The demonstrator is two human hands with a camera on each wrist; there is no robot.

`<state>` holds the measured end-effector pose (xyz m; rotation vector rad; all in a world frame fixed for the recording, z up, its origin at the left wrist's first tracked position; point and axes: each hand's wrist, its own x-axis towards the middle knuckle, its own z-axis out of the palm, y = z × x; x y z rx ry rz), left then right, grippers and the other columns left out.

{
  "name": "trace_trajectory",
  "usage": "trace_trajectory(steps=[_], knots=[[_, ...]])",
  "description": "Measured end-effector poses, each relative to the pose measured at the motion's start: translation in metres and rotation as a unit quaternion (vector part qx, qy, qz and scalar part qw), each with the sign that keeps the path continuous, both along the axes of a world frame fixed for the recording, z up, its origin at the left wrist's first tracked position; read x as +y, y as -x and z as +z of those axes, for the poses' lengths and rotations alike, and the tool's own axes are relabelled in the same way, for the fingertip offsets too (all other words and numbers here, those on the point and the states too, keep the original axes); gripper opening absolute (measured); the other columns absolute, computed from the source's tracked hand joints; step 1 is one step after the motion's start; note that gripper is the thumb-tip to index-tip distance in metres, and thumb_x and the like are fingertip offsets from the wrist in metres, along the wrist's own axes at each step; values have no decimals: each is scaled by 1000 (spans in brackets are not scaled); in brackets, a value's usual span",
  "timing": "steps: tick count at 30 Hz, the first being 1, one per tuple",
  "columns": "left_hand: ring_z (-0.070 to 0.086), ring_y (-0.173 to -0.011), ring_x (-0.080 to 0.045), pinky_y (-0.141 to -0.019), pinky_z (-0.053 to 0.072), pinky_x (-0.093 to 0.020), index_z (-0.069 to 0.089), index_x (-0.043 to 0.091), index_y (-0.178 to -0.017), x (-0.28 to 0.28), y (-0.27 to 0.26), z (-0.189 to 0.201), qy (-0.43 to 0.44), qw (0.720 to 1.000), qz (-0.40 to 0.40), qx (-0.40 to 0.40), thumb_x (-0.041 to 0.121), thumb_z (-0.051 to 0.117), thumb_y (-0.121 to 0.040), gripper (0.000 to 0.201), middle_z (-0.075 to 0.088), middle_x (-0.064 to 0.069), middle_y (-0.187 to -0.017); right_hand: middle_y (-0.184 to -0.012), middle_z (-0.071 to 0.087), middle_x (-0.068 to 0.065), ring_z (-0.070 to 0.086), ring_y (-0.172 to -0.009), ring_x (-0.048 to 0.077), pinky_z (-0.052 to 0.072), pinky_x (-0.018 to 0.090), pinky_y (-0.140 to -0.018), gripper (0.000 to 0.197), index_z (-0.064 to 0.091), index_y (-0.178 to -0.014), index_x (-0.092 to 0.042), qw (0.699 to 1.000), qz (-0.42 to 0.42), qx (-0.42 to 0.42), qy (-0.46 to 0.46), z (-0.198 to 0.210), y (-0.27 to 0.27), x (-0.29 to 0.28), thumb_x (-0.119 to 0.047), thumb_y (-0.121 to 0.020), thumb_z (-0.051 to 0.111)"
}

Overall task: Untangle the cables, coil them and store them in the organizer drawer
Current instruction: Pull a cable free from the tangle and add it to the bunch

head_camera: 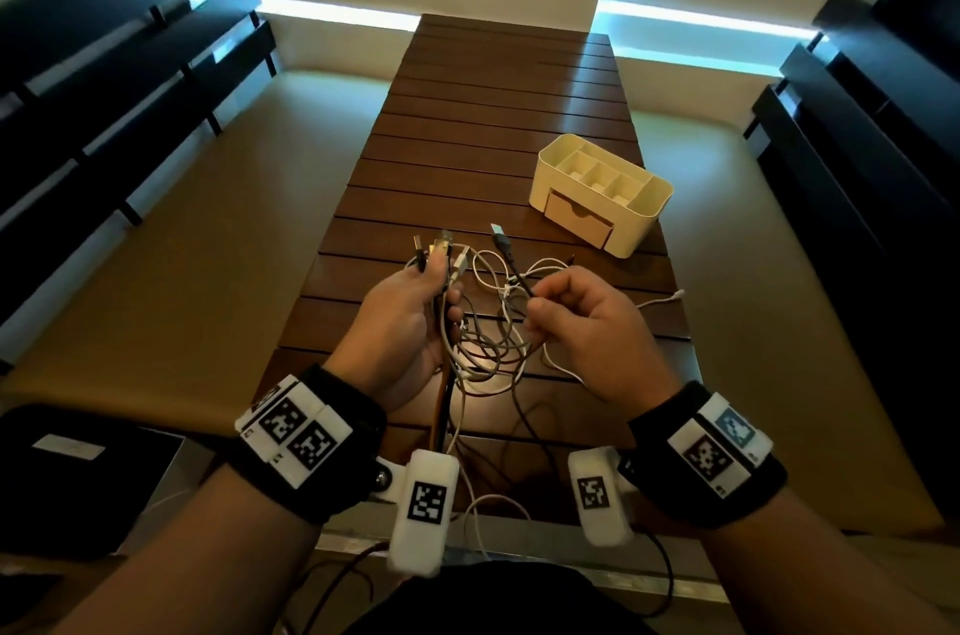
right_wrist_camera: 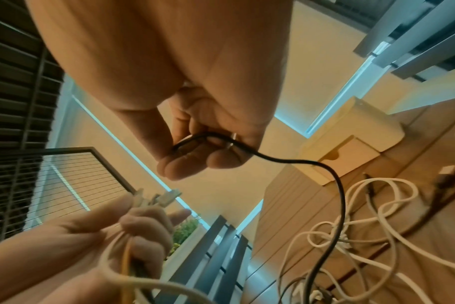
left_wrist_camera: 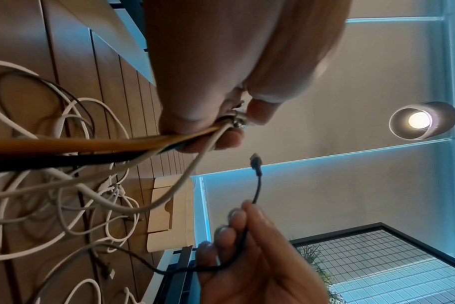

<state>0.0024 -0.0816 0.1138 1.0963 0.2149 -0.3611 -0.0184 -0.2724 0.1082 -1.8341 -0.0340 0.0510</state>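
A tangle of white, grey and black cables (head_camera: 493, 343) lies on the slatted wooden table (head_camera: 498, 114) and hangs over its near edge. My left hand (head_camera: 415, 317) grips a bundle of cable ends, several plugs (head_camera: 441, 244) sticking up above the fist; an orange cable (left_wrist_camera: 91, 142) runs through that grip. My right hand (head_camera: 576, 317) pinches a thin black cable (head_camera: 511, 260) whose plug points up and away. The black cable (right_wrist_camera: 325, 170) drops from the fingers into the tangle. The cream organizer (head_camera: 602, 192) stands at the right, its front drawer (head_camera: 579, 218) pushed in.
Dark slatted benches (head_camera: 119, 78) line the left, dark furniture (head_camera: 872, 125) the right. A dark flat object (head_camera: 88, 473) lies near my left forearm. A loose white plug end (head_camera: 675, 294) rests by the table's right edge. Bare slats stretch beyond the organizer.
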Motion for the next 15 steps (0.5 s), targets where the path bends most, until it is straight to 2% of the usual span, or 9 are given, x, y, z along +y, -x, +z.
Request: trace_trajectory(steps=[3, 7, 11, 13, 15], knots=[[47, -65, -10, -66, 39, -27, 55, 10, -117, -1, 2, 2, -1, 1000, 13, -4, 32, 42, -105, 29, 50, 1, -75, -78, 71, -4, 69, -74, 14, 59, 30, -73, 10, 64, -94, -21, 999, 37, -15, 21, 4, 4, 10, -11, -95, 61], [46, -66, -11, -68, 39, -28, 59, 12, -109, -2, 5, 4, 20, 999, 38, -12, 29, 43, -104, 24, 49, 0, -74, -78, 71, -4, 67, -71, 7, 56, 23, -69, 10, 63, -94, -23, 997, 59, -28, 50, 6, 9, 20, -13, -96, 60], [49, -69, -12, -68, 45, -27, 57, 10, -117, -3, 9, 0, 52, 997, 48, -20, 30, 44, -104, 27, 51, 0, -77, -78, 70, -3, 65, -67, 2, 51, 15, -62, 10, 63, -94, -23, 994, 71, -44, 69, 9, 13, 28, -13, -96, 60], [51, -69, -13, -66, 49, -27, 56, 11, -117, -5, 11, -1, 47, 998, 43, -28, 32, 44, -104, 27, 53, 0, -78, -79, 71, -4, 66, -69, 1, 51, 15, -61, 11, 62, -94, -25, 992, 75, -55, 87, 9, 14, 31, -15, -96, 61], [52, -70, -12, -64, 49, -29, 54, 12, -113, -7, 13, -3, 22, 998, 34, -45, 34, 44, -103, 26, 53, 0, -81, -78, 71, -8, 67, -73, 4, 55, 19, -67, 12, 61, -93, -28, 989, 80, -67, 103, 8, 14, 34, -16, -96, 61]])
